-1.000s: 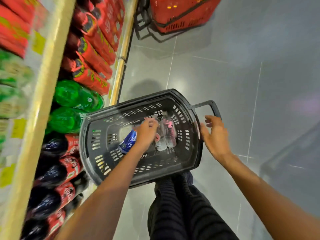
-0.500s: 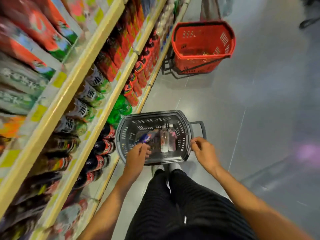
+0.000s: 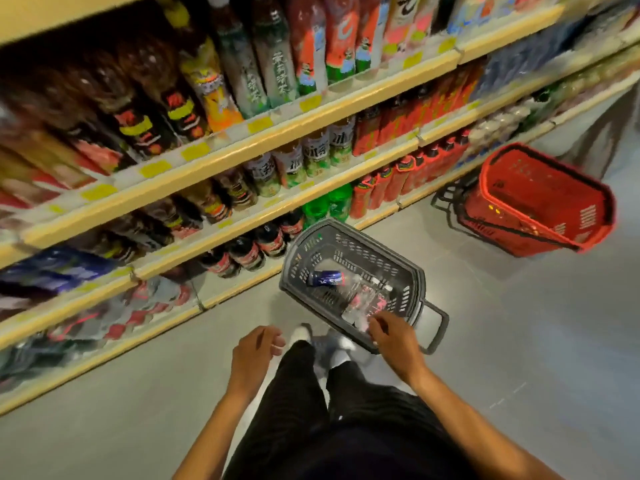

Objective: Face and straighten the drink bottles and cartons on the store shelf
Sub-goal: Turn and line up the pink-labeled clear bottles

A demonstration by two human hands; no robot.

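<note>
Rows of drink bottles fill the yellow-edged shelves [image 3: 277,129] on my left: tall tea bottles [image 3: 263,64] up top, smaller tea bottles [image 3: 313,157] below, cola bottles [image 3: 249,252] and green bottles [image 3: 325,206] lowest. A grey basket [image 3: 304,268] sits on the floor by the bottom shelf, holding a blue can [image 3: 325,277] and clear bottles [image 3: 367,299]. My left hand [image 3: 258,348] hangs loosely curled and holds nothing, left of the basket. Over the basket's near rim is my right hand [image 3: 394,337], fingers loosely curled, with nothing visibly held.
A red basket [image 3: 540,202] on a wheeled frame stands on the floor further along the aisle, at the right. Red bottles [image 3: 398,181] line the low shelf beside it. Grey floor stretches to the right. My legs and shoes [image 3: 322,341] are just below the grey basket.
The view has swung up and left toward the shelves. My left hand came out of the basket and moved left; my right hand shifted from the handle side to the near rim.
</note>
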